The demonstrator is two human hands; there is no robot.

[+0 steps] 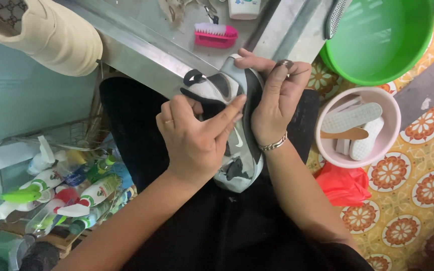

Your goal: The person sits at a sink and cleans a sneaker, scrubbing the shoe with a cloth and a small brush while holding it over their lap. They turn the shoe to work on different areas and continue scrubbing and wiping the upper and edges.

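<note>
Both hands are clamped on the grey sneaker [237,145]: left hand [197,135] pinching its upper, right hand [272,100] gripping the heel; it should be steadied firmly against the lap.

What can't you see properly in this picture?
- Head view: the middle of the shoe is covered by the left hand and right hand.
- The bottle by the pink brush is cut off by the top edge.
- The spray bottles in the wire basket are blurry and overlap.
- The green bowl runs off the top edge.
</note>
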